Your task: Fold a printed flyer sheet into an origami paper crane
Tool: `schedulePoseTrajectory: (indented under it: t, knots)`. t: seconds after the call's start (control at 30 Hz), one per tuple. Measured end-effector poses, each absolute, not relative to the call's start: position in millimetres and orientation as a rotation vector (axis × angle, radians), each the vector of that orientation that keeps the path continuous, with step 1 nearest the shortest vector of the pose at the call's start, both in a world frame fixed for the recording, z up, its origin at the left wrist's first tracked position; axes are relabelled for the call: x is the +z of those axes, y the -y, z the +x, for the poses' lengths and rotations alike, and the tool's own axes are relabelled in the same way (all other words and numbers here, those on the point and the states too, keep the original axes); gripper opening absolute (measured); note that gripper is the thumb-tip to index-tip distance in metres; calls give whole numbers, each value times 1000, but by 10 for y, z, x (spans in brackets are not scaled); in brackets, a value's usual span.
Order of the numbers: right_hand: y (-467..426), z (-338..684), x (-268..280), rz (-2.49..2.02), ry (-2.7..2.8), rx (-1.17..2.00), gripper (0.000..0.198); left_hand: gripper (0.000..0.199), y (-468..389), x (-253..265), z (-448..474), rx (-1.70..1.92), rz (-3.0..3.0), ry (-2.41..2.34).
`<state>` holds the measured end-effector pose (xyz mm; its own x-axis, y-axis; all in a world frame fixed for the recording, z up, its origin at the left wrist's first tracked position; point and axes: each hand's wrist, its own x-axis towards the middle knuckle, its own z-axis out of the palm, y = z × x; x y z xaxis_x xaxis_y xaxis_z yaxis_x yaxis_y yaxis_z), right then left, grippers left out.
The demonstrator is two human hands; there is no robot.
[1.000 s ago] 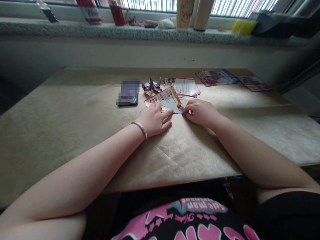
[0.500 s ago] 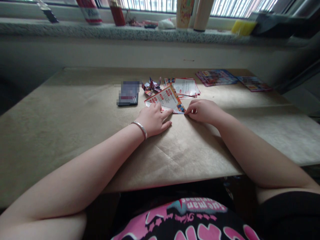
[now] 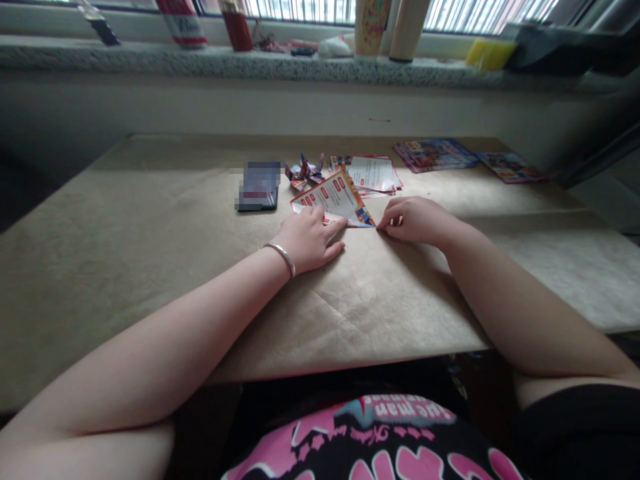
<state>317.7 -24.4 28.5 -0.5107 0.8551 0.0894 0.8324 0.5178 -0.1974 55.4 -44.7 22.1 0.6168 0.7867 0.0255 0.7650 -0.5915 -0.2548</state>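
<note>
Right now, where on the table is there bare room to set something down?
The table's left side is bare, from the phone to the near edge. So is the right side, below the booklets. It is crowded mid-table, around the folded leaflet, both hands and the paper stack.

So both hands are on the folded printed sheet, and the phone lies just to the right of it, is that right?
Not quite. The phone lies to the left of the folded printed sheet, not to the right, as the head view shows. The rest holds: the left hand presses on the sheet's near left part and the right hand touches its right corner.
</note>
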Motion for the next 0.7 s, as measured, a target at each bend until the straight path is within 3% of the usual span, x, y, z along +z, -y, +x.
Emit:
schedulePoseTrajectory:
  t: [0.37,0.7]
  knots:
    - [283,2911,94,-1125,2463,10,25,58,436,205,565,110,-2608,1263]
    - [372,2762,110,-1309,2489,-41,27,60,447,228,566,200,-2577,1207]
